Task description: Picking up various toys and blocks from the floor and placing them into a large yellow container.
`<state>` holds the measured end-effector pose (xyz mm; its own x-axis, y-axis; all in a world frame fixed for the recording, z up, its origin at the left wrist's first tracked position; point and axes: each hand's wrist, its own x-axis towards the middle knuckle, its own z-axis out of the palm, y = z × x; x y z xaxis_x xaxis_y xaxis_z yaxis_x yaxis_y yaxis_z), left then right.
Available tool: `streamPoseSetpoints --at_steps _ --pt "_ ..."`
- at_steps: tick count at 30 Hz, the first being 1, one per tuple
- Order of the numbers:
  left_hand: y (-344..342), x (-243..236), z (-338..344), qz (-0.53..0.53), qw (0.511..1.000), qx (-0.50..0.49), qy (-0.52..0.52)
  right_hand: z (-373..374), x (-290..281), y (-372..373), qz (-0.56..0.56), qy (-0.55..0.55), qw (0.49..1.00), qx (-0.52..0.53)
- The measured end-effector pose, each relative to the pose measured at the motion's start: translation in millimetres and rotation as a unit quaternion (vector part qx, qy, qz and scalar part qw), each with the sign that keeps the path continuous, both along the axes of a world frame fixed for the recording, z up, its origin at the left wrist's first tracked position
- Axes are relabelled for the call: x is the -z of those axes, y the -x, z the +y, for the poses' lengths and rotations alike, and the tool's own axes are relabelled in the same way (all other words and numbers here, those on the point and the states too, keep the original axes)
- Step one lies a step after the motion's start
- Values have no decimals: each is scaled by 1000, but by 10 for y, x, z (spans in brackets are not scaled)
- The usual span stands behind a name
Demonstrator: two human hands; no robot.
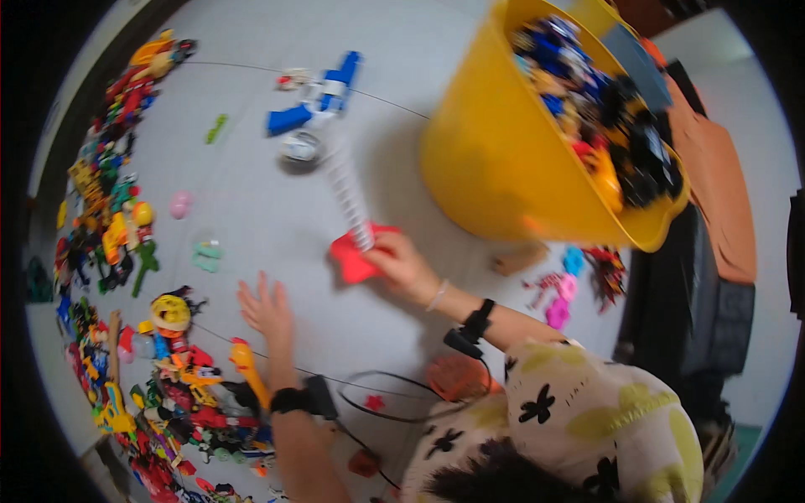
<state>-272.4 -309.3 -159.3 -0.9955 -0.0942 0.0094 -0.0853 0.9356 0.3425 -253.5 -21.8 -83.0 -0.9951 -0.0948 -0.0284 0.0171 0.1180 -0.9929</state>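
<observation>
My right hand (402, 267) is closed on a red star-shaped toy piece (354, 260), held above the pale floor. From the red piece a white ridged strip (342, 180), blurred by motion, stretches up toward a blue and white toy (331, 90). Whether the strip joins that toy cannot be made out. Beside its lower end is a round silver toy (300, 151). My left hand (268, 312) is open and empty, fingers spread, to the left of the red piece. A yellow toy with a long handle (247, 365) lies close to the left wrist.
A big yellow tub (478, 142) heaped with toys stands at right. Many small toys (109, 184) line the left side, thickening into a pile (201, 394) at lower left. A black cable (369, 381) loops between my wrists. Pink and red toys (560, 302) lie below the tub.
</observation>
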Motion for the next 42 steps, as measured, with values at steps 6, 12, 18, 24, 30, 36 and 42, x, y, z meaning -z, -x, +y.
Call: streamPoseSetpoints --at_steps 6,12,18,24,30,36,42 --pt "-733 -799 1128 -111 884 194 -410 205 152 -1306 209 -312 925 -59" --pt "-1210 -887 1494 -181 866 109 -454 738 99 -1666 101 -259 942 -187" --pt "-1270 -762 1361 -172 860 102 -470 2351 -165 -1935 -148 -447 871 143" --pt "-1350 -659 1362 -214 850 110 -469 3123 -97 -2621 -145 -635 758 30" --pt "-1390 -629 1342 -221 882 123 -398 2807 27 -2617 -173 -502 848 12" --pt "-1429 -659 1319 -186 861 114 -460 2926 4 -2741 -140 -530 796 257" --pt "-1452 -637 1232 -199 848 82 -483 3159 250 -3048 -356 -459 653 486"
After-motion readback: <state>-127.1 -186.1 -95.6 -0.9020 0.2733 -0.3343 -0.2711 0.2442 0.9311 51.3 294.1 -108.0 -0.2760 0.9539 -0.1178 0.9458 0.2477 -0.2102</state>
